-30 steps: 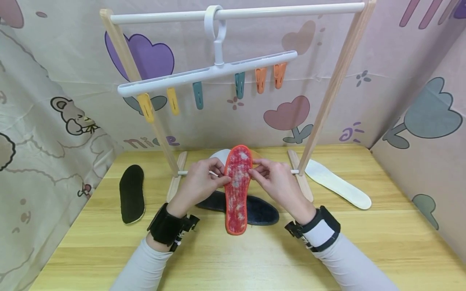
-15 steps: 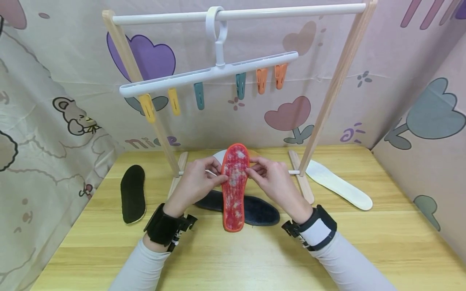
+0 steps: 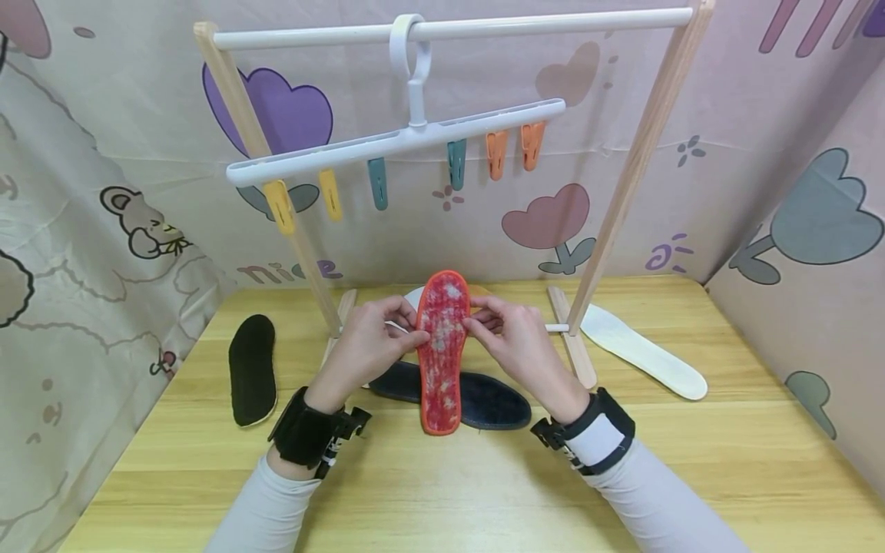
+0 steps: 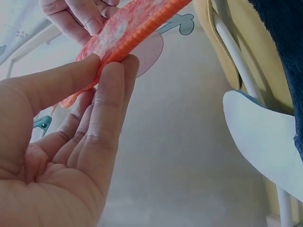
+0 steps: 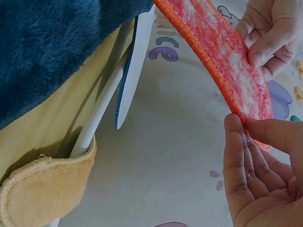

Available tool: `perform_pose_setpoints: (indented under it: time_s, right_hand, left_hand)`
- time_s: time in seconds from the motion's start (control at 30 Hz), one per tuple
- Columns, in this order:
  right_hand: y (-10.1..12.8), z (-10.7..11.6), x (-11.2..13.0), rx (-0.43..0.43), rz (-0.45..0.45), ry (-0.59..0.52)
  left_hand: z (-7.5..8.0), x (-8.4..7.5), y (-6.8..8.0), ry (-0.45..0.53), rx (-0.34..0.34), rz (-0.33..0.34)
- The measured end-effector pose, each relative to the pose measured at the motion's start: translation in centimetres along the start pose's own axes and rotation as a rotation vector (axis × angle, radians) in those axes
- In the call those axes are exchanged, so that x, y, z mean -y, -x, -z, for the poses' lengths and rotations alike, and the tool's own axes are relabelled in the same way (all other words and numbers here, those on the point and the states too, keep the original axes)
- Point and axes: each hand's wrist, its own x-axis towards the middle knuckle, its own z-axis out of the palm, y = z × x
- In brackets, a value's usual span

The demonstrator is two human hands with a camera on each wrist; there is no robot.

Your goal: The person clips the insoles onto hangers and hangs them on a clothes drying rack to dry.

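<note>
Both hands hold a red insole (image 3: pixel 440 349) upright above the wooden table (image 3: pixel 691 461), in front of a dark blue insole (image 3: pixel 494 399). The left hand (image 3: pixel 366 346) pinches its left edge between thumb and fingertips, and the right hand (image 3: pixel 518 346) pinches the right edge the same way. A black insole (image 3: pixel 252 369) lies well to the left, a white insole (image 3: pixel 643 349) to the right.

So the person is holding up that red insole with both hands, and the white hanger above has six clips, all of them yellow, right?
Not quite. Both hands, the left hand and the right hand, do pinch the red insole. The white hanger does carry six clips, but the head view shows two yellow, two teal and two orange, not all yellow.
</note>
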Motion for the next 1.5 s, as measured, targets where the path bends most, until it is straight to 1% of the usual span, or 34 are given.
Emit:
perform_pose_setpoints:
  time_s: [0.17, 0.4, 0.5, 0.73, 0.83, 1.17, 1.4, 1.5]
  right_hand:
    - [-0.1, 0.0, 0.2, -0.007, 0.007, -0.001]
    - [-0.3, -0.3, 0.5, -0.029, 0.044, -0.018]
    - [-0.3, -0.4, 0.6, -0.033, 0.055, -0.019]
    - [-0.5, -0.7, 0.9, -0.036, 0.058, -0.013]
    - [-0.6, -0.8, 1.0, -0.039, 0.065, -0.028]
    - [-1.0, -1.2, 1.6, -0.02, 0.089, -0.039]
    - [-1.3, -1.4, 1.9, -0.009, 0.1, -0.045]
    - [-1.4, -1.5, 2.1, 0.002, 0.098, -0.054]
  left_hand:
    - [0.2, 0.0, 0.0, 0.01, -0.002, 0.012]
    - [0.5, 0.3, 0.0, -0.026, -0.024, 0.011]
    - [0.6, 0.4, 0.0, -0.02, -0.024, 0.012]
    - [1.1, 0.5, 0.1, -0.01, -0.036, -0.015]
    - [1.3, 0.7, 0.1, -0.002, -0.03, -0.006]
    - [2.1, 0.9, 0.5, 0.013, -0.025, 0.036]
    - [2.9, 1.0, 0.6, -0.037, -0.037, 0.025]
    - [3.3, 1.1, 0.6, -0.039, -0.036, 0.019]
